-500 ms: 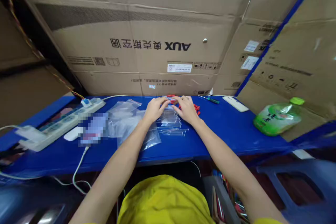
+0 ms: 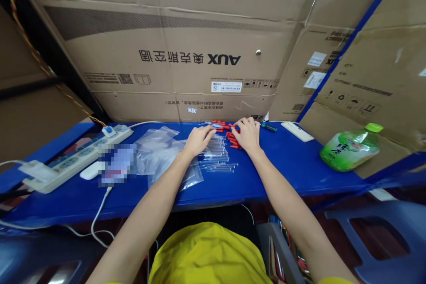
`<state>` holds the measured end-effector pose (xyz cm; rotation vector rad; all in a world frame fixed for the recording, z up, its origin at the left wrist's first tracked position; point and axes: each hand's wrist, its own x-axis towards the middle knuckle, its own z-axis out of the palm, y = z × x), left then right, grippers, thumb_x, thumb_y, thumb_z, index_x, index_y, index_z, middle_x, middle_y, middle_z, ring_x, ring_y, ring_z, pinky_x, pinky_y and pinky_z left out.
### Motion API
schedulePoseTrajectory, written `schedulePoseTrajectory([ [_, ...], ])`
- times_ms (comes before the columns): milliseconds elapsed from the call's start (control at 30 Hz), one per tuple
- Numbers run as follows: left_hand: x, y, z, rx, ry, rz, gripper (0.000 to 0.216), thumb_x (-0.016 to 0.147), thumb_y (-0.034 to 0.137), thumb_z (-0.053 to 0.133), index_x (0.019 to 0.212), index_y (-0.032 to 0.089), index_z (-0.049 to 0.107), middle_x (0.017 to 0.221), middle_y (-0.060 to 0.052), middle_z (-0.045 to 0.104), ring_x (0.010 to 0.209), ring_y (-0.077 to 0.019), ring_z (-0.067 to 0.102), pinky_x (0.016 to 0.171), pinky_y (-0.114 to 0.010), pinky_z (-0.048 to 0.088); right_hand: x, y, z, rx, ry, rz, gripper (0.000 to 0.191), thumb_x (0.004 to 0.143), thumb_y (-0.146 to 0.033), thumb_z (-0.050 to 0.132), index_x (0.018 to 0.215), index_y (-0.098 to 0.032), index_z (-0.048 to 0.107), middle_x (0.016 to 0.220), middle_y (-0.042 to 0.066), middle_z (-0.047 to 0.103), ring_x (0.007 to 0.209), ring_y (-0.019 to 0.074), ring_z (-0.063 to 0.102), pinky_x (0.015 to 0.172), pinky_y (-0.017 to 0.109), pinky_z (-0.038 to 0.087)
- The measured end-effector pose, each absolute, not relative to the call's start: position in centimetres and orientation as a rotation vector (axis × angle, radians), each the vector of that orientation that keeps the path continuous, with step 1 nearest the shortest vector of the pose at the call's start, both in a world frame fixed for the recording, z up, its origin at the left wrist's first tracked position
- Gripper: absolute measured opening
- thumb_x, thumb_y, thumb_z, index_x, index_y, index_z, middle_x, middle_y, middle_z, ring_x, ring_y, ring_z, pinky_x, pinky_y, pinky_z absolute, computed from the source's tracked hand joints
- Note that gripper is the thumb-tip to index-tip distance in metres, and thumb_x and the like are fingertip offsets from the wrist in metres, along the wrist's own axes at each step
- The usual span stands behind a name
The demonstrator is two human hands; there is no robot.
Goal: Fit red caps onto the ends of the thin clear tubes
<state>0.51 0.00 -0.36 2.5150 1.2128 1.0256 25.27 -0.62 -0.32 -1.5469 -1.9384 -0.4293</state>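
Note:
My left hand (image 2: 199, 140) is at the left of a row of thin clear rods (image 2: 214, 151), its thumb and fingers pinched together. What lies in that pinch is hidden. My right hand (image 2: 248, 135) reaches over small red handle-like pieces (image 2: 234, 140), its thumb and fingers curled close about the pile. Whether it grips one of them is too small to make out. More red pieces lie behind, beside a few slim clear rods with red ends (image 2: 213, 124). Clear plastic bags (image 2: 159, 153) lie left of my left hand, partly under my forearm.
A green screwdriver (image 2: 269, 127) and a white flat bar (image 2: 297, 131) lie at the back right. Farther right is a green drink bottle (image 2: 351, 148). A power strip (image 2: 80, 159) with cables runs along the left. Cardboard (image 2: 199, 31) walls the blue table (image 2: 279, 173).
My right hand has moved right, away from my left hand, uncovering red pieces between them. My left hand stays almost in place, still pinched.

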Motion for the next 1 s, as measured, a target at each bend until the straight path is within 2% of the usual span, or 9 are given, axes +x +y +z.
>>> schedulePoseTrajectory([
  [233, 0.7, 0.1, -0.5, 2.519, 1.226, 1.048, 0.034, 0.111, 0.041, 0.045, 0.11, 0.022, 0.072, 0.094, -0.005, 0.08, 0.094, -0.0245, 0.074, 0.09, -0.035, 0.048, 26.3, 0.0, -1.1, -1.761, -1.712, -0.337, 0.03, 0.104, -0.038, 0.056, 0.096, -0.021, 0.079, 0.113, 0.014, 0.075, 0.114, 0.0322, 0.054, 0.094, 0.045, 0.034],
  [433, 0.7, 0.1, -0.4, 2.481, 1.329, 1.112, 0.034, 0.112, 0.04, 0.043, 0.107, 0.022, 0.072, 0.097, -0.005, 0.081, 0.093, -0.0234, 0.074, 0.089, -0.034, 0.047, 26.5, 0.2, -1.1, -1.843, -1.717, -0.285, 0.035, 0.105, -0.042, 0.053, 0.094, -0.021, 0.078, 0.115, 0.014, 0.074, 0.116, 0.0322, 0.053, 0.092, 0.043, 0.035],
  [533, 0.6, 0.3, -0.5, 2.408, 1.446, 1.169, 0.035, 0.112, 0.038, 0.042, 0.102, 0.023, 0.072, 0.092, -0.005, 0.08, 0.092, -0.0231, 0.074, 0.088, -0.033, 0.048, 26.0, 0.0, -0.8, -1.864, -1.74, -0.283, 0.037, 0.106, -0.043, 0.05, 0.094, -0.022, 0.078, 0.116, 0.014, 0.074, 0.116, 0.0319, 0.054, 0.092, 0.042, 0.036],
  [800, 0.2, 0.2, -0.4, 2.287, 1.565, 1.256, 0.033, 0.112, 0.033, 0.041, 0.101, 0.024, 0.071, 0.087, -0.005, 0.079, 0.09, -0.0229, 0.075, 0.087, -0.032, 0.048, 24.7, 0.1, 0.8, -1.845, -1.786, -0.341, 0.035, 0.108, -0.04, 0.044, 0.114, -0.021, 0.073, 0.121, 0.015, 0.076, 0.118, 0.0318, 0.056, 0.099, 0.044, 0.035],
  [1000, 0.4, 0.0, -0.2, 2.313, 1.567, 1.233, 0.035, 0.113, 0.036, 0.04, 0.1, 0.023, 0.07, 0.09, -0.007, 0.078, 0.091, -0.0222, 0.073, 0.087, -0.032, 0.048, 23.4, 3.1, 1.3, -1.928, -2.029, -0.215, 0.033, 0.104, -0.036, 0.055, 0.128, -0.022, 0.074, 0.123, 0.016, 0.078, 0.123, 0.0326, 0.057, 0.102, 0.047, 0.037],
])
